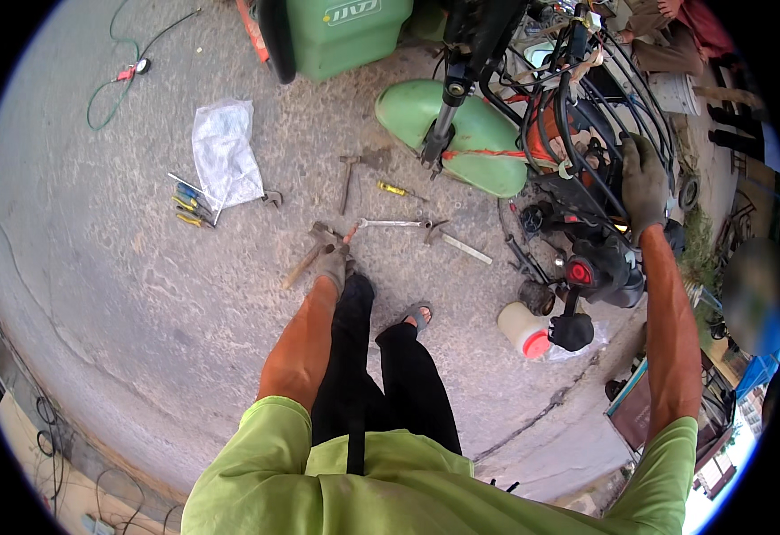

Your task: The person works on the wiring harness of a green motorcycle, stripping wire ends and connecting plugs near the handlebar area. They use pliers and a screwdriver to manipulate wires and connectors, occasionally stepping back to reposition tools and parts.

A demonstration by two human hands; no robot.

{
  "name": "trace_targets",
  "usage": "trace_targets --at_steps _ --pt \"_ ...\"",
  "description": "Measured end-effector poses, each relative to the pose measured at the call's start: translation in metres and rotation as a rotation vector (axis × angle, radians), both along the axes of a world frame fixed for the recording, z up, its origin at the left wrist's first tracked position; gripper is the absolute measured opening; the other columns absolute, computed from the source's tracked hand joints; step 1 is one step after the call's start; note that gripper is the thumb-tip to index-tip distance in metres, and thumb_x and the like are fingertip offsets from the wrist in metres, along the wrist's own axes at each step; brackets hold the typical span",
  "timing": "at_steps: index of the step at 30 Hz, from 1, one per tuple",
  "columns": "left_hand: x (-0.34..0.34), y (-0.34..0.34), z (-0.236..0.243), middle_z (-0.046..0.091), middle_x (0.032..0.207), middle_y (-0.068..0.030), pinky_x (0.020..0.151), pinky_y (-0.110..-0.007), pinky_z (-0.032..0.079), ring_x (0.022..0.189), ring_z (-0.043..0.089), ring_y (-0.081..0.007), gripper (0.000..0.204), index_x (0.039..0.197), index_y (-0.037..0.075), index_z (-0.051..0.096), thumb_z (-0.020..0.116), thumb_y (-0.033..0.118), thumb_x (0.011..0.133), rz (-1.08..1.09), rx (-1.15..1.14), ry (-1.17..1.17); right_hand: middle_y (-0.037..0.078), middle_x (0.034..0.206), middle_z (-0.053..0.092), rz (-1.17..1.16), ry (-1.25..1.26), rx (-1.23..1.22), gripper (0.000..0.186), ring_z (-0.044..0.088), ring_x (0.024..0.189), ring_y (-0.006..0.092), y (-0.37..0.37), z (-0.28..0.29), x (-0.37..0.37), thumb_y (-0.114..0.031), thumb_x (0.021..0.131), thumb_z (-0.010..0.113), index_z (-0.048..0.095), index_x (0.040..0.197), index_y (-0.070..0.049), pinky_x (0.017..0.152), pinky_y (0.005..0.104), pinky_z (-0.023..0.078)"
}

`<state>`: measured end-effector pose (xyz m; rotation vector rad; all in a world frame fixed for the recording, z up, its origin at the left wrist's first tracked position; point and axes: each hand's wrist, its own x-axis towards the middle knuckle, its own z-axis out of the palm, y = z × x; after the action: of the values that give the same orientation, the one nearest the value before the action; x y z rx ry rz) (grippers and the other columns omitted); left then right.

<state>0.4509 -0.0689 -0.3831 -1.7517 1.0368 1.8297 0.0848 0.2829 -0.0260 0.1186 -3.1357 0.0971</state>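
My left hand [333, 266], in a grey work glove, is low over the ground with its fingers curled. Beside it is a hammer [299, 269] with a wooden handle, and an orange-red piece [351, 233] sticks out past the fingers. What the fingers hold is not clear. Out to the right, my gloved right hand [645, 183] grips the black tubular frame [602, 185] of a partly dismantled motorbike. Near the left hand lie a long wrench [392, 223], a second hammer [346, 183], a yellow screwdriver [393, 188] and a flat metal strip [466, 249].
A green fender [479, 134] and a green box [341, 36] stand ahead. Pliers [192, 210] and a plastic bag [227, 152] lie to the left. A white jar with a red lid [524, 330] is beside loose parts. Another person [671, 40] is at the upper right.
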Motion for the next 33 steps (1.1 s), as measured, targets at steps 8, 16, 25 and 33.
trace_targets --at_steps 8,16,25,33 --pt "0.097 -0.015 -0.07 0.07 0.079 -0.0071 0.057 -0.035 0.05 0.063 0.064 -0.0175 0.03 0.105 0.005 0.072 0.069 0.031 0.089 -0.428 -0.174 0.067 0.021 0.107 0.07 0.012 0.032 -0.031 0.044 0.066 0.101 0.0407 -0.012 -0.005 -0.001 -0.042 0.099 0.05 0.066 0.119 -0.007 0.089 0.0478 0.05" --pt "0.01 -0.052 0.027 0.069 0.092 -0.0073 0.055 -0.028 0.049 0.068 0.066 -0.0156 0.031 0.117 0.001 0.065 0.067 0.022 0.094 -0.291 -0.097 0.158 0.017 0.109 0.07 -0.009 0.029 -0.034 0.034 0.065 0.103 0.0377 -0.026 0.011 0.002 -0.035 0.096 0.054 0.068 0.111 -0.007 0.089 0.0465 0.05" --pt "-0.126 -0.046 0.134 0.071 0.11 -0.0097 0.079 -0.032 0.056 0.09 0.069 -0.0197 0.036 0.127 0.003 0.061 0.068 0.023 0.098 -0.17 -0.174 0.481 0.016 0.103 0.071 0.04 0.038 -0.035 0.031 0.066 0.099 0.0358 -0.023 0.017 0.0 -0.032 0.094 0.057 0.069 0.108 -0.007 0.087 0.0476 0.048" --pt "-0.202 -0.013 0.213 0.071 0.115 -0.012 0.082 -0.034 0.057 0.093 0.07 -0.02 0.036 0.129 0.002 0.06 0.064 0.023 0.1 -0.081 -0.278 0.725 0.013 0.099 0.07 0.095 0.003 -0.203 0.032 0.065 0.095 0.0353 -0.023 0.03 -0.004 -0.03 0.091 0.06 0.068 0.111 -0.006 0.085 0.0478 0.046"
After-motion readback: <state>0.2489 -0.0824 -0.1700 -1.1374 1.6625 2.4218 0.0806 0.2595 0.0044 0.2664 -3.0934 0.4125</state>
